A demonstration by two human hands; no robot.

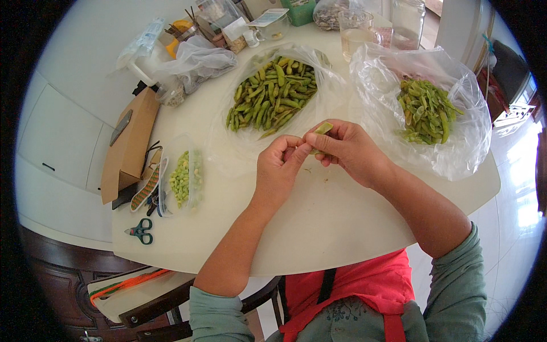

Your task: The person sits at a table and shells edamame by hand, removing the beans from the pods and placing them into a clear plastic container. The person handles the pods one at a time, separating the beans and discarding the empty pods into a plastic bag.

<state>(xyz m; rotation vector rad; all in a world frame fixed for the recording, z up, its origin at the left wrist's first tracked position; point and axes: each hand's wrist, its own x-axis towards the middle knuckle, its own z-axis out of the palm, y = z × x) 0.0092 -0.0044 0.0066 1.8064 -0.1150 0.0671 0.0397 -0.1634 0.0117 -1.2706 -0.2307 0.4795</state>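
Over the table, my right hand (348,147) pinches a green soybean pod (323,128) between thumb and fingers. The thumb and fingertips of my left hand (280,164) meet at the pod's near end; whether they grip the pod or a bean is hidden. Just beyond, whole pods (273,94) fill a spread plastic bag (220,128). To the right, split, flattened pods (427,111) lie heaped in another clear bag (466,158). Shelled green beans (180,177) sit in a clear plastic box (171,149) on the left.
Green-handled scissors (142,231) lie near the table's left edge, by a cardboard box (132,141) with a dark phone-like object (121,127) on it. A glass mug (354,36) and a glass jar (408,23) stand at the back. Small pod scraps dot the tabletop (324,213).
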